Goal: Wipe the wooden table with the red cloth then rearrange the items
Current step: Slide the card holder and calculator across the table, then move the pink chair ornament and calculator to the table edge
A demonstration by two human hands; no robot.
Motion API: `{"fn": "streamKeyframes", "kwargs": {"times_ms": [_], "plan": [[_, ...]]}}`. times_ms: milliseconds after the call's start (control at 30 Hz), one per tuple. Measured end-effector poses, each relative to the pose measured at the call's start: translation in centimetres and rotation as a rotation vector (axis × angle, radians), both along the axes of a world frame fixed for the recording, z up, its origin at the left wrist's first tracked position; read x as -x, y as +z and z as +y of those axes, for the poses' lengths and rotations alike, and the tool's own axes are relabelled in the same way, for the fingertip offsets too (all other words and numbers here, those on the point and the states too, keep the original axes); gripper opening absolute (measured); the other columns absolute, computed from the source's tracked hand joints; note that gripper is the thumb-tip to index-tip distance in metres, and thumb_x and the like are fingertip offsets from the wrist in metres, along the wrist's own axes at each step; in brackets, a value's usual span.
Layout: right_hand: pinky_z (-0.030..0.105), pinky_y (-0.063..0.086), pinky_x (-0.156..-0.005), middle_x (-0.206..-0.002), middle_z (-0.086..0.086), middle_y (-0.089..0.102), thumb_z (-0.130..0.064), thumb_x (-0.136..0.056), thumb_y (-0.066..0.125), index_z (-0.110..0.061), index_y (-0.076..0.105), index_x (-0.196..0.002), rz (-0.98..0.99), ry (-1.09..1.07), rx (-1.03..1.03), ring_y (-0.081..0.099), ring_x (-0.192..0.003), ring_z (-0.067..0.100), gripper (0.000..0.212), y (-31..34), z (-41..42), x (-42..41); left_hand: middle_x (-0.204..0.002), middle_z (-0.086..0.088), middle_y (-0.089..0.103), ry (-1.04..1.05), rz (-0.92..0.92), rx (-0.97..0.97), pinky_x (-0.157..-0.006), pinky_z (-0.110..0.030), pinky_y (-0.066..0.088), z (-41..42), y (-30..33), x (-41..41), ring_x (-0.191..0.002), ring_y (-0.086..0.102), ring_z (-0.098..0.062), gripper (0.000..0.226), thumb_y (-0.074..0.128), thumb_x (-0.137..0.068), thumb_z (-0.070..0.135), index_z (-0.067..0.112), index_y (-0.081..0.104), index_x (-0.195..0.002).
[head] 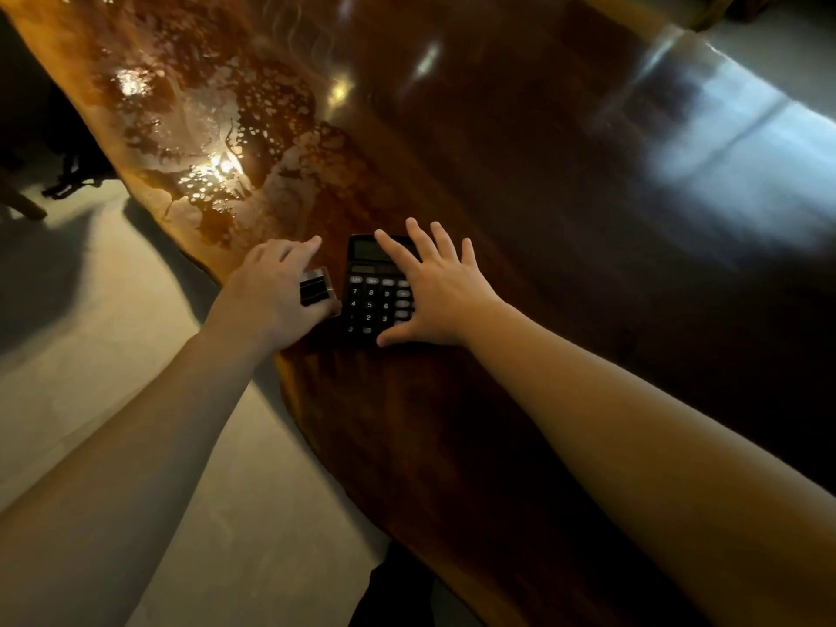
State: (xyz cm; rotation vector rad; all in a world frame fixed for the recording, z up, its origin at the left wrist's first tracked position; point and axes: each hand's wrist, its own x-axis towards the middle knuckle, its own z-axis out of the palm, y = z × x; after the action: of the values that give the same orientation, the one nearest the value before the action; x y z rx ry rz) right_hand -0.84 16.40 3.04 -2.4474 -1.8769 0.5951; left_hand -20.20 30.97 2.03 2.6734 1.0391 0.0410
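A black calculator (372,295) lies flat on the dark wooden table (520,219), near its left edge. My right hand (434,291) rests on the calculator's right side with fingers spread, thumb at its lower edge. My left hand (271,296) covers a small black-and-silver box (316,287) just left of the calculator, fingers curled over it. The red cloth is not in view.
The table's left edge runs diagonally from the top left to the bottom middle, with pale floor (113,377) beside it. A wet, foamy patch (208,129) glistens on the table's far left part. Dark chair legs (68,174) stand on the floor at the left.
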Motion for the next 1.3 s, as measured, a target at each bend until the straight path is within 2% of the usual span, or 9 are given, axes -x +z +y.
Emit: {"fn": "streamKeyframes", "kwargs": {"times_ms": [133, 233, 400, 700, 967, 1100, 1300], "plan": [[0.059, 0.016, -0.120, -0.168, 0.005, 0.013, -0.070, -0.080, 0.066, -0.037, 0.002, -0.158, 0.085, -0.159, -0.157, 0.008, -0.153, 0.033, 0.107, 1.2, -5.4, -2.6, -0.150, -0.012, 0.044, -0.074, -0.033, -0.035, -0.111, -0.054, 0.035, -3.3, 2.3, -2.7, -0.142, 0.034, -0.034, 0.095, 0.074, -0.076, 0.060, 0.022, 0.032, -0.153], [0.053, 0.024, -0.117, -0.166, 0.003, 0.020, -0.073, -0.080, 0.063, -0.038, 0.007, -0.157, 0.049, -0.302, -0.232, 0.017, -0.151, 0.028, 0.102, 1.9, -10.4, -4.6, -0.156, -0.015, 0.037, -0.131, -0.050, -0.037, -0.114, -0.057, 0.032, -6.5, 4.1, -5.5, -0.146, 0.028, -0.037, 0.102, 0.071, -0.075, 0.067, 0.021, 0.028, -0.155], [0.055, 0.030, -0.115, -0.165, 0.002, 0.025, -0.077, -0.077, 0.059, -0.039, 0.011, -0.156, -0.024, -0.522, -0.284, 0.023, -0.150, 0.028, 0.100, 3.3, -19.9, -7.5, -0.163, -0.012, 0.027, -0.258, -0.046, -0.029, -0.117, -0.058, 0.028, -13.6, 6.3, -11.6, -0.151, 0.018, -0.033, 0.110, 0.061, -0.071, 0.079, 0.024, 0.022, -0.157], [0.054, 0.030, -0.115, -0.164, 0.006, 0.027, -0.070, -0.079, 0.065, -0.033, 0.019, -0.158, -0.136, -0.824, -0.314, 0.023, -0.149, 0.030, 0.098, 6.1, -37.1, -10.0, -0.165, -0.009, 0.023, -0.530, -0.030, -0.001, -0.116, -0.061, 0.027, -27.6, 7.6, -21.0, -0.152, 0.014, -0.031, 0.115, 0.056, -0.066, 0.085, 0.028, 0.018, -0.158], [0.057, 0.031, -0.116, -0.163, 0.010, 0.025, -0.059, -0.081, 0.072, -0.029, 0.021, -0.158, -0.232, -1.075, -0.211, 0.021, -0.150, 0.032, 0.097, 6.1, -52.5, -12.1, -0.165, -0.007, 0.021, -0.774, -0.024, 0.018, -0.115, -0.061, 0.025, -41.0, 7.3, -27.1, -0.153, 0.012, -0.029, 0.113, 0.058, -0.069, 0.083, 0.027, 0.017, -0.158], [0.059, 0.024, -0.117, -0.164, 0.012, 0.020, -0.055, -0.080, 0.075, -0.028, 0.020, -0.158, -0.294, -1.144, -0.105, 0.014, -0.151, 0.035, 0.099, 5.3, -58.6, -12.9, -0.166, -0.007, 0.019, -0.861, 0.004, 0.011, -0.116, -0.060, 0.024, -46.5, 6.4, -29.1, -0.154, 0.009, -0.029, 0.112, 0.060, -0.071, 0.081, 0.027, 0.016, -0.159], [0.063, 0.016, -0.119, -0.166, 0.012, 0.002, -0.050, -0.075, 0.082, -0.032, 0.010, -0.158, -0.318, -1.206, 0.047, -0.004, -0.152, 0.036, 0.112, 3.9, -65.1, -13.9, -0.167, -0.006, 0.017, -0.942, 0.044, 0.016, -0.118, -0.059, 0.023, -52.7, 4.6, -31.2, -0.154, 0.007, -0.028, 0.112, 0.060, -0.073, 0.080, 0.027, 0.013, -0.160]]}}
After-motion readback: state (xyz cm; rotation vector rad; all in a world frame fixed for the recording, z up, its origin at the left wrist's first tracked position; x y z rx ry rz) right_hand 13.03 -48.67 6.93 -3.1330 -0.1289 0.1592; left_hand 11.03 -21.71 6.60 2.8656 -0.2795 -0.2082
